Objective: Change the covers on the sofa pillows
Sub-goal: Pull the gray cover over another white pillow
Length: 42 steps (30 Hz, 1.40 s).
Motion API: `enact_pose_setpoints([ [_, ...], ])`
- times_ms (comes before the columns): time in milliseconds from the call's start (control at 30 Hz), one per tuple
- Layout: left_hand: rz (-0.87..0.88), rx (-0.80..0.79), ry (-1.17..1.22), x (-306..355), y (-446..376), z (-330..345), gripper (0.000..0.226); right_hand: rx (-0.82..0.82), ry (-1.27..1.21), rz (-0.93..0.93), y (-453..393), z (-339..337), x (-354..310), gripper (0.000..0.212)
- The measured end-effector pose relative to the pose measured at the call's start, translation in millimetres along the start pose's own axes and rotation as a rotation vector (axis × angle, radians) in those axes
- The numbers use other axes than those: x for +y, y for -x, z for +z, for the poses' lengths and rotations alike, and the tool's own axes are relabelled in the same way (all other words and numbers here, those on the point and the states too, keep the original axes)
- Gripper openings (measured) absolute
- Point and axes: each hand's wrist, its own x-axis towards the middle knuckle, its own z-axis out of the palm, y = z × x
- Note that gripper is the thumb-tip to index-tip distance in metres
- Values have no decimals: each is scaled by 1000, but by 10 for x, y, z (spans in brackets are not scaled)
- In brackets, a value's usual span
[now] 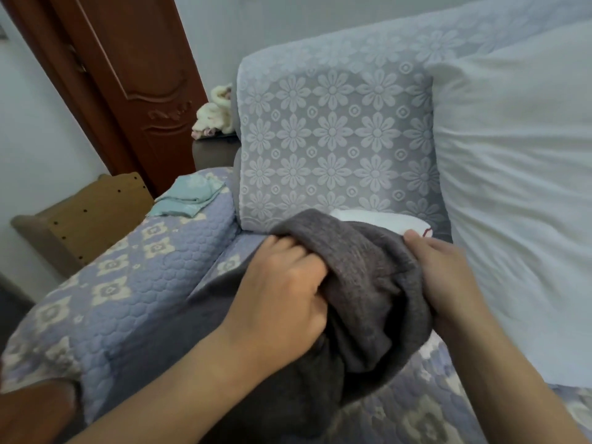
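A dark grey fleecy pillow cover (362,283) lies bunched on the sofa seat in front of me. My left hand (282,290) grips its left side with curled fingers. My right hand (445,277) holds its right edge, thumb on top. Behind the bunched cover, a white pillow insert (381,221) with a small red mark pokes out against the sofa back. A large bare white pillow (519,187) leans on the sofa at the right. A folded light teal cover (189,197) rests on the sofa arm at the left.
The sofa (330,133) has a pale blue floral back and a quilted lilac armrest (128,283). A brown wooden door (134,75) stands at the back left. A wooden chair (86,219) sits beside the arm, and a cream plush toy (214,116) lies on a dark side table.
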Motion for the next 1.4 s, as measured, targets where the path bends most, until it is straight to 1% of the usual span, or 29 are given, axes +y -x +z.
enact_pose_setpoints([
  [33, -3, 3, 23, 10, -43, -35, 11, 46, 79, -40, -90, -14, -105, 52],
  [67, -16, 21, 54, 11, -77, -71, 14, 88, 133, -71, -191, -18, -200, 53],
  [133, -43, 83, 116, 45, -164, -143, 29, 148, 190, -107, -384, -55, -425, 50],
  [167, -66, 103, 131, 68, -184, -159, 27, 165, 203, -100, -494, -64, -493, 47],
  [267, -100, 174, 242, 135, -191, -336, 11, 251, 259, -120, -812, -248, -677, 41],
  [333, -137, 236, 322, 122, -195, -520, 6, 324, 244, -72, -936, -405, -774, 47],
  [400, -217, 315, 380, 38, -259, -769, 6, 374, 189, -37, -902, -480, -954, 46],
  [467, -320, 383, 416, -130, -387, -957, 8, 380, 140, -35, -858, -477, -1117, 41],
  [500, -364, 416, 430, -229, -477, -1055, 8, 380, 120, -50, -813, -435, -1212, 43],
  [533, -389, 467, 441, -350, -602, -1193, 8, 363, 83, -82, -787, -390, -1359, 43],
  [567, -412, 526, 443, -475, -718, -1307, 6, 336, 47, -110, -742, -351, -1483, 38],
  [633, -448, 660, 459, -760, -979, -1635, 4, 281, -14, -242, -592, -230, -1918, 28],
  [733, -497, 758, 530, -1071, -1322, -1985, 6, 279, -15, -483, -322, -109, -2549, 36],
  [800, -550, 770, 603, -1190, -1439, -2056, 8, 335, 46, -588, -181, -60, -2792, 43],
  [867, -620, 698, 596, -1247, -1445, -2016, 5, 341, 95, -605, -82, -26, -2847, 53],
  [900, -679, 632, 509, -1258, -1402, -1953, 10, 327, 131, -598, -30, 4, -2806, 55],
  [933, -725, 549, 356, -1247, -1325, -1870, 24, 308, 179, -585, 57, 68, -2732, 54],
  [967, -725, 489, 211, -1188, -1156, -1729, 38, 279, 243, -563, 114, 131, -2551, 50],
  [1000, -644, 487, 104, -1108, -1046, -1625, 47, 243, 292, -546, 157, 211, -2428, 47],
  [1033, -541, 461, 61, -1007, -895, -1455, 48, 173, 341, -503, 187, 316, -2223, 46],
  [1067, -442, 404, 51, -890, -757, -1279, 43, 108, 371, -448, 237, 421, -2036, 45],
  [1100, -364, 324, 53, -784, -635, -1098, 38, 50, 354, -403, 250, 514, -1874, 48],
  [1133, -315, 229, 63, -677, -542, -948, 41, 7, 282, -352, 248, 584, -1790, 56],
  [1167, -276, 174, 41, -607, -455, -820, 48, -20, 170, -307, 264, 637, -1778, 63],
  [1200, -253, 177, -1, -588, -407, -745, 53, -33, 80, -282, 258, 664, -1816, 63],
  [1267, -240, 299, -57, -643, -389, -738, 52, -72, 22, -271, 284, 670, -1938, 55],
  [1333, -251, 417, -117, -716, -414, -783, 49, -54, 96, -344, 290, 657, -2003, 55],
  [1400, -264, 449, -206, -709, -443, -738, 43, -44, 220, -374, 319, 658, -2007, 49],
])
